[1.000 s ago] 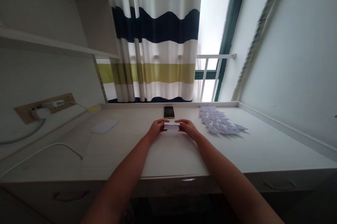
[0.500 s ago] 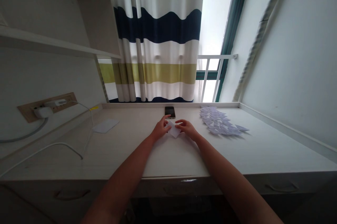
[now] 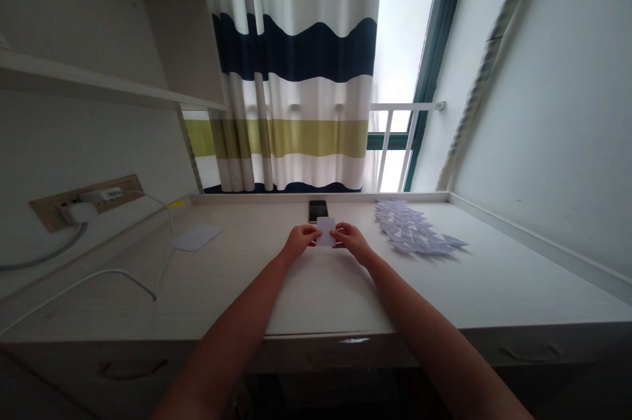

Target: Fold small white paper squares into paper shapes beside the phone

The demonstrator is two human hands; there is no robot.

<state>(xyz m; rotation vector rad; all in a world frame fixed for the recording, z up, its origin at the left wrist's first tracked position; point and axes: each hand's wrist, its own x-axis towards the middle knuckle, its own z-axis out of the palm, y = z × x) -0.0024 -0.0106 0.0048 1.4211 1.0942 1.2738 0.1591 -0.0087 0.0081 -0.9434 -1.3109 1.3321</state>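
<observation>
A small white piece of paper (image 3: 325, 230) is held upright between both my hands, above the middle of the desk. My left hand (image 3: 300, 239) pinches its left edge, thumb in front. At the opposite edge, my right hand (image 3: 349, 241) grips it the same way, fingers closed. Just behind the paper lies a dark smartphone (image 3: 318, 207), its lower part covered by the paper. To the right of my hands many folded white paper pieces (image 3: 412, 229) lie in overlapping rows.
Some flat white paper sheets (image 3: 197, 237) lie on the left of the desk (image 3: 326, 301), beside a white cable (image 3: 121, 270). Plugs sit in a wall socket (image 3: 83, 203) at the left. A raised rim (image 3: 276, 198) runs along the back, below a striped curtain (image 3: 296, 97).
The paper has turned from a tilted diamond position to upright and square. My left fingers, spread before, have closed on its edge, and it now overlaps the phone.
</observation>
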